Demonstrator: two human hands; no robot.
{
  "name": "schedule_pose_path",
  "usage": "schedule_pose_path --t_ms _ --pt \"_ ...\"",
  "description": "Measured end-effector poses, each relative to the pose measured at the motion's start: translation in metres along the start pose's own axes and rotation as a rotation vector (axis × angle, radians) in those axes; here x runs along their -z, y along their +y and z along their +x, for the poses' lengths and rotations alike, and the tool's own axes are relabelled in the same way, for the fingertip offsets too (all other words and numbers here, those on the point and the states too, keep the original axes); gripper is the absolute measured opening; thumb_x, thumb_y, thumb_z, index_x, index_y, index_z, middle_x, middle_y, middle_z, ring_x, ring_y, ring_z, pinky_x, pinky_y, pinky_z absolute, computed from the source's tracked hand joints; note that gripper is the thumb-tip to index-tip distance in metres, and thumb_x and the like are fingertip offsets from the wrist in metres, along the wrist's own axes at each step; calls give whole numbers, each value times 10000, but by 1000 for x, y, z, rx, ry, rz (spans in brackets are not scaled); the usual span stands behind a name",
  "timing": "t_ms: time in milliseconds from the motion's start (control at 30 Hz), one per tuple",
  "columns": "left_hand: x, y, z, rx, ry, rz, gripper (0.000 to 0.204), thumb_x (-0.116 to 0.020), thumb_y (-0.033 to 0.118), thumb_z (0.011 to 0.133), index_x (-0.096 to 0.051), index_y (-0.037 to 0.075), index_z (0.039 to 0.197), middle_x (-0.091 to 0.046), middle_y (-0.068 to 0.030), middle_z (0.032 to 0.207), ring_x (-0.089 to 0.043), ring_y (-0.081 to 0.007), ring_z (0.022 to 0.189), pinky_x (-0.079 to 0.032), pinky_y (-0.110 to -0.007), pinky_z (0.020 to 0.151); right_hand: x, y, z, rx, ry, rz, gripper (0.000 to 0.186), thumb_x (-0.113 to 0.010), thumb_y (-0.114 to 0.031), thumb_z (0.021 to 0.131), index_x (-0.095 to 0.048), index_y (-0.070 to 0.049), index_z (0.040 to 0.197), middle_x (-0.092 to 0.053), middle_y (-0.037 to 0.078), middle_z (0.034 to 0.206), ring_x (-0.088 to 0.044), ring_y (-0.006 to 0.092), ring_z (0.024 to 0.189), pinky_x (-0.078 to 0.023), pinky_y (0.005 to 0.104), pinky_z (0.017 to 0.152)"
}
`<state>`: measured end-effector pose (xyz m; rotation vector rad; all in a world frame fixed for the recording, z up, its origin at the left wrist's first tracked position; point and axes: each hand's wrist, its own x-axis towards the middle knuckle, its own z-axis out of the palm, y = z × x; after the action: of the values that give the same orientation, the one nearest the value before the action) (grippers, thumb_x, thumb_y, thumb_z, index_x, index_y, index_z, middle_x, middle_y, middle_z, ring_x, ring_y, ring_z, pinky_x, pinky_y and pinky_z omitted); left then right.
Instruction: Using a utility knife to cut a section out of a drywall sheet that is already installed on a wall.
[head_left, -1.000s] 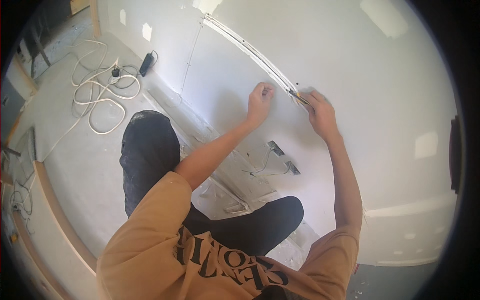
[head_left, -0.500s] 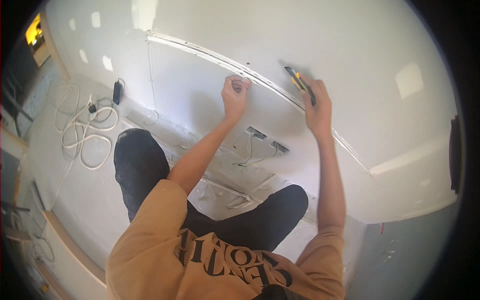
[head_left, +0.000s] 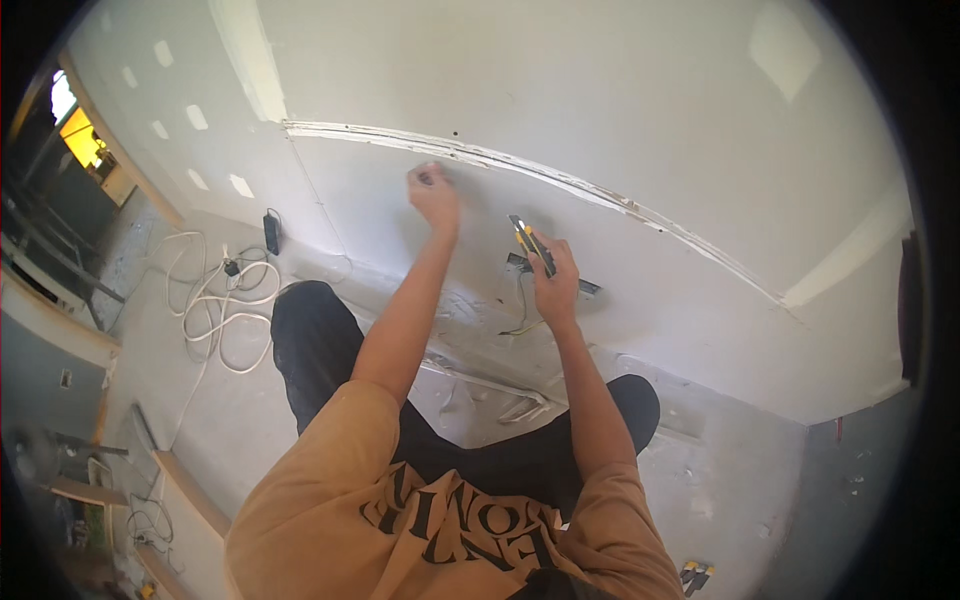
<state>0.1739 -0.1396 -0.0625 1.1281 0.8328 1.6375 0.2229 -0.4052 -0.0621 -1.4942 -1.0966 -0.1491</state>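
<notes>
- Yellow-and-black utility knife (head_left: 531, 245) sits in the right hand (head_left: 556, 285), fingers wrapped round the handle, blade end pointing up at the white drywall wall (head_left: 600, 90).
- Left hand (head_left: 433, 192) is balled up against that wall, just under the rough horizontal drywall seam (head_left: 480, 156); can't tell if it's pinching anything.
- Open electrical box with loose wires (head_left: 525, 290) is right behind the knife hand.
- White coiled cable (head_left: 225, 310) lies on the floor, off to the left by the black-trousered knee (head_left: 310, 330).

Left hand (head_left: 432, 190) raised, fisted (arm outstretched); right hand (head_left: 553, 283) fingers closed.
</notes>
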Motion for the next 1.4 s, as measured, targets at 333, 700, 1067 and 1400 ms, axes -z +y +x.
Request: schedule_pose_path --t_ms 333,700,1067,1400 --pt "9 22 -8 -525 -175 219 175 -830 141 971 -725 12 1024 -701 -97 970 -688 -226 913 -552 -371 854 -2 25 6 30 20 -5 382 -695 10 993 -728 -42 1369 -671 150 1089 -683 292 949 -541 361 878" --pt "-12 24 -23 -229 -51 120 195 -808 154 1007 -748 -29 1036 -743 -71 923 -652 -154 845 -539 -321 794 9 20 3 -44 -23 2 374 -700 32 978 -733 -24 1346 -663 152 1069 -682 297 950 -540 366 881" --pt "-27 28 -29 16 43 -16 206 -785 150 1016 -746 -51 999 -702 -31 839 -589 -110 751 -496 -277 707 34 37 -9 -72 -21 -10 382 -709 19 986 -733 -43 1362 -667 152 1079 -683 299 950 -541 362 893" --pt "-11 21 -76 -509 -406 106 84 -723 40 994 -691 -29 1028 -676 -66 977 -622 -177 868 -531 -324 793 37 34 3 -67 64 -35 398 -719 38 977 -739 -39 1367 -686 132 1101 -665 249 978 -524 352 943"
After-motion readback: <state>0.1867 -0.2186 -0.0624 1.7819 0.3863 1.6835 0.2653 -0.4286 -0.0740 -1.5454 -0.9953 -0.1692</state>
